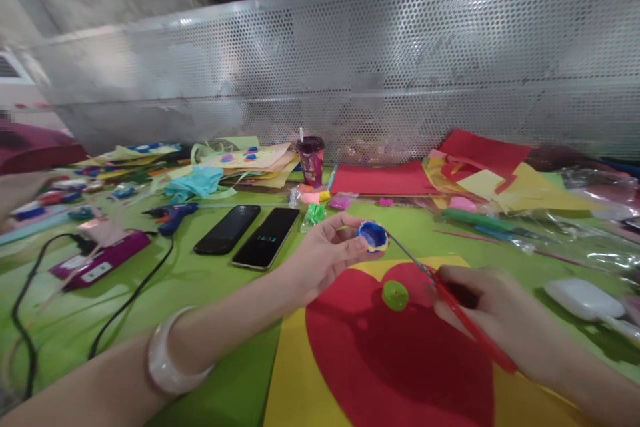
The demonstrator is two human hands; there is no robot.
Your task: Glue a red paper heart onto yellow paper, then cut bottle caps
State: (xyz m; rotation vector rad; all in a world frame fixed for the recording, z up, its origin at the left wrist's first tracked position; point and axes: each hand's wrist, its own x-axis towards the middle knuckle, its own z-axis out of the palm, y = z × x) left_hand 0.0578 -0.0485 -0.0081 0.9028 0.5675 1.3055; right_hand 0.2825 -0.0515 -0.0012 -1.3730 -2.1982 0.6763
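Note:
Between the fingers of my left hand (333,255) is a small round blue piece (373,236), hollow like a shallow cup, with a yellowish rim. My right hand (487,310) is wrapped round red-handled scissors (467,327). Their metal blades point up and left, with the tips close to the blue piece; whether they touch it I cannot tell. Below both hands lies a red heart (410,360) on a yellow sheet (290,373). A green round piece (395,295) sits near the top of the heart.
Two phones (227,229) lie left of my hand, near a blue glue gun (173,217) and a purple power strip (105,259) with cables. A lidded cup (311,163), red paper (383,179) and plastic wrappers stand farther back. A white object (584,299) lies at right.

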